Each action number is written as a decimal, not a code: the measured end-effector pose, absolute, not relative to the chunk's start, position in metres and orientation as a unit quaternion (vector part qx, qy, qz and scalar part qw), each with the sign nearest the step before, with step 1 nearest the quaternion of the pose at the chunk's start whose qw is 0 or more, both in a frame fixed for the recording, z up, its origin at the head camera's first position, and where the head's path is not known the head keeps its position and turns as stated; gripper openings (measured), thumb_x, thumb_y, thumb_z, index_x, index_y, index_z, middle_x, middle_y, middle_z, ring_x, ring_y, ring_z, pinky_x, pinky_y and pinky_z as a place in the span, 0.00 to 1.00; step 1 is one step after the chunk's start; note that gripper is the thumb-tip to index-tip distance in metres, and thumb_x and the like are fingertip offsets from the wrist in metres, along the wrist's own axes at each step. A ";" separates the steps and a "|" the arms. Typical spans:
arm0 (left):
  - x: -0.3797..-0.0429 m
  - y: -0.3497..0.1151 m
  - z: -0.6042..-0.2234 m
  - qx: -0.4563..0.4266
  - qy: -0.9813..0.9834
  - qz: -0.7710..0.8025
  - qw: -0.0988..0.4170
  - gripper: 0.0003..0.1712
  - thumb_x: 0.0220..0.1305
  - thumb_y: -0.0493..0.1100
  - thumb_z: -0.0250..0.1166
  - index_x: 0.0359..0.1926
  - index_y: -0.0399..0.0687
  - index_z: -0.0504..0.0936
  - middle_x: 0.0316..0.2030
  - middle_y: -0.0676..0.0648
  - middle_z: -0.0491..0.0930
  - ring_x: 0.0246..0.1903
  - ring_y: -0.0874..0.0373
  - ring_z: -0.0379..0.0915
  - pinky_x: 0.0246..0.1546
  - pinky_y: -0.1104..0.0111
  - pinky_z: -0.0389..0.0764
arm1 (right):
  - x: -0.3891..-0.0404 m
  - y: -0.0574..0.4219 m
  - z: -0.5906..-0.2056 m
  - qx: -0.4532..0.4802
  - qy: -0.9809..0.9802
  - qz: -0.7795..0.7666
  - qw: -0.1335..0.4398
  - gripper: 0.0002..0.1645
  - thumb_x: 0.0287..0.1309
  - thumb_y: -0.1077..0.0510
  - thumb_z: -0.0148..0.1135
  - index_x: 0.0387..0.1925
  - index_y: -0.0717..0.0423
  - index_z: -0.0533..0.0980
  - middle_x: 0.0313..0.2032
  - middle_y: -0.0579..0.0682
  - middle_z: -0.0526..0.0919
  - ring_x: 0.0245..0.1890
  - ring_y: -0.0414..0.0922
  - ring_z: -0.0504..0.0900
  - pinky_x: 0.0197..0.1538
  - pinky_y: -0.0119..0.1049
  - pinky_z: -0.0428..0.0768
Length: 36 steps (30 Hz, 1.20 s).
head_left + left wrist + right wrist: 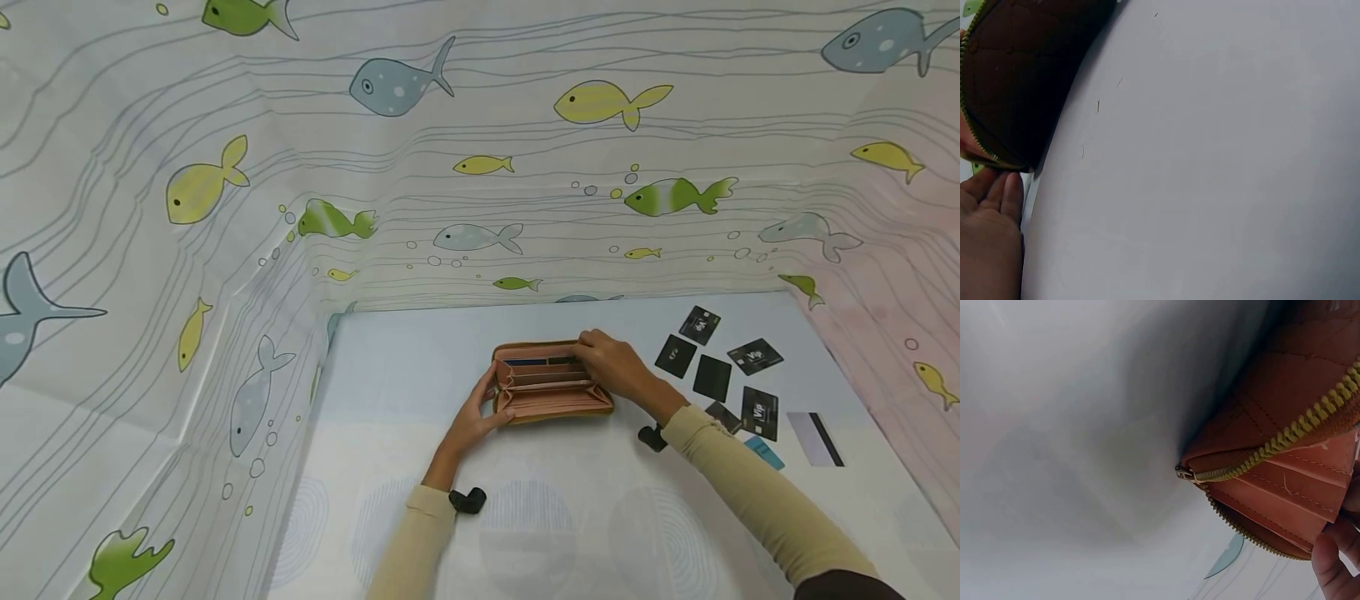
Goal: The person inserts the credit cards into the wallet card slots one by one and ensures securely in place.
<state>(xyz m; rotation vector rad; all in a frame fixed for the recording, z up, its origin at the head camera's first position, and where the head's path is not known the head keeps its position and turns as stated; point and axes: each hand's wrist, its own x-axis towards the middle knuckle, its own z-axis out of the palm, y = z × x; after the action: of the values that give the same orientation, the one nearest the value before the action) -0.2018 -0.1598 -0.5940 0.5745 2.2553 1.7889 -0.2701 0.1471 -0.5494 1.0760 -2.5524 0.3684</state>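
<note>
An unzipped tan-orange zip wallet (555, 406) stands open between both hands, its pleated compartments facing up. Dark blue edges of cards (527, 362) show in a rear slot. My left hand (468, 427) grips the wallet's left end, thumb at the front edge. At the back right corner, my right hand (611, 364) has its fingers bent at the card slots. The right wrist view shows that thumb and finger (1330, 559) pinching the slotted edge; whether a card is between them is hidden. Quilted brown outer leather (1013, 69) and a brass zip appear in the left wrist view.
Several black cards (712, 378), some printed "Vip", lie spread to the right on the white table (405, 367). Near them are a blue card (765, 452), partly behind the right sleeve, and a pale card with a black stripe (810, 439). Fish-patterned sheeting (525, 192) surrounds the table.
</note>
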 end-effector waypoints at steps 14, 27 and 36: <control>-0.202 -0.160 -0.595 0.190 0.768 0.603 0.102 0.52 0.65 0.37 0.64 0.80 0.42 0.41 0.77 0.38 0.51 0.76 0.43 0.50 0.75 0.47 0.57 | -0.271 0.147 -0.555 0.369 -0.906 0.124 0.168 0.12 0.61 0.67 0.66 0.45 0.55 0.82 0.36 0.51 0.79 0.36 0.45 0.79 0.31 0.37 0.82; -0.202 -0.160 -0.596 0.193 0.769 0.601 0.099 0.52 0.65 0.38 0.65 0.80 0.43 0.42 0.77 0.36 0.51 0.76 0.41 0.50 0.73 0.45 0.58 | -0.268 0.144 -0.554 0.357 -0.910 0.129 0.164 0.10 0.62 0.66 0.66 0.44 0.56 0.82 0.36 0.52 0.79 0.38 0.46 0.80 0.35 0.38 0.84; -0.201 -0.161 -0.595 0.189 0.769 0.602 0.099 0.52 0.65 0.38 0.65 0.80 0.44 0.42 0.78 0.38 0.51 0.76 0.42 0.50 0.73 0.45 0.58 | -0.268 0.144 -0.554 0.362 -0.904 0.140 0.176 0.14 0.62 0.66 0.66 0.49 0.55 0.83 0.35 0.51 0.79 0.36 0.45 0.79 0.32 0.37 0.82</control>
<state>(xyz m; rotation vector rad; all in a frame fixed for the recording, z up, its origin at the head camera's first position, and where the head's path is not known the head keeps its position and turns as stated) -0.2014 -0.1605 -0.5953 0.5592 2.2758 1.7818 -0.2680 0.1437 -0.5543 1.0262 -2.5611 0.3951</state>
